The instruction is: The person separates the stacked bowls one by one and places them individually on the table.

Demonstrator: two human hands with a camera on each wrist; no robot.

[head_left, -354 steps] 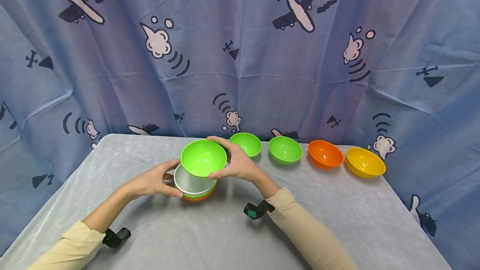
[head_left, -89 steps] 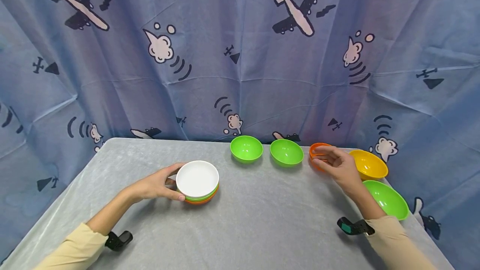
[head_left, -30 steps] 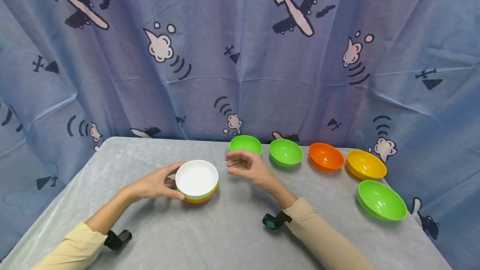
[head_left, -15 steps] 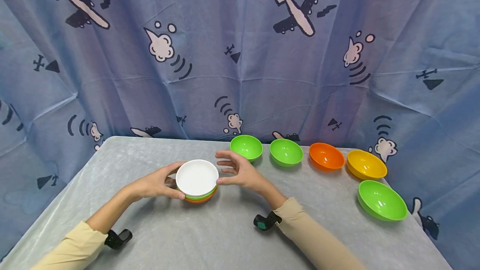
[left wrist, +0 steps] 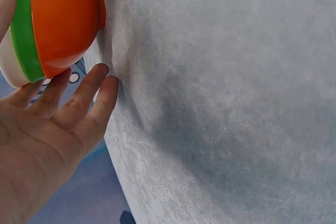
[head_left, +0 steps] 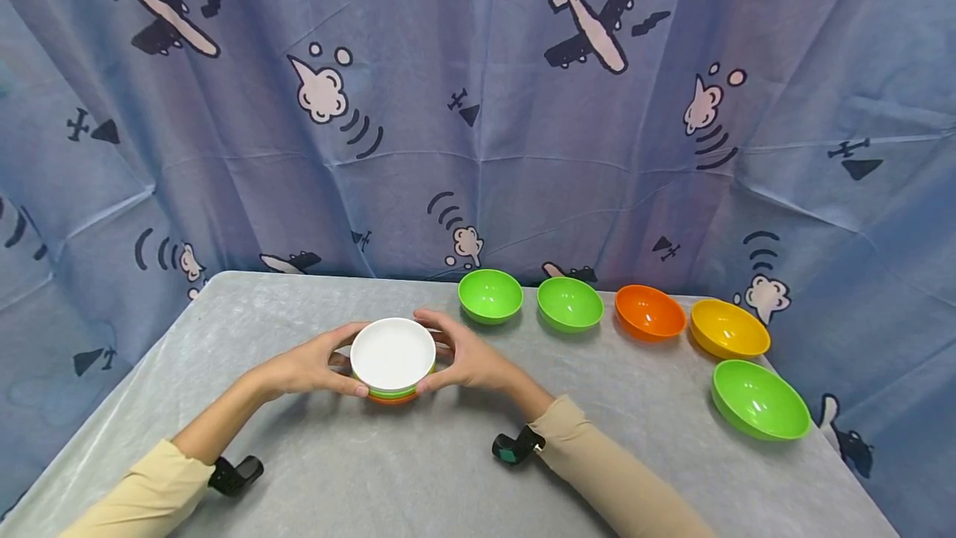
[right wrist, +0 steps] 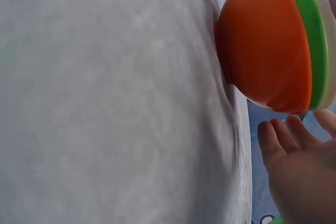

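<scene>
A stack of nested bowls stands on the cloth-covered table, with a white bowl [head_left: 392,354] on top, a green bowl [right wrist: 310,30] under it and an orange bowl [left wrist: 65,22] at the bottom. My left hand [head_left: 309,365] holds the stack from the left, thumb at the near side and fingertips at the far side. From the right, my right hand [head_left: 470,359] grips the white bowl near its rim, its thumb in front and its fingers behind. In the right wrist view, the lower fingers of my right hand stand apart from the orange bowl.
Along the table's back edge sit a green bowl [head_left: 490,297], another green bowl [head_left: 570,305], an orange bowl [head_left: 650,313] and a yellow bowl [head_left: 729,328]. A larger green bowl [head_left: 761,399] stands at the right edge. A patterned curtain [head_left: 478,106] hangs behind the table [head_left: 463,471].
The large green bowl, earlier in my right hand above the stack, now stands at the right edge. My right hand has come back leftward to the stack; my left hand has stayed there.
</scene>
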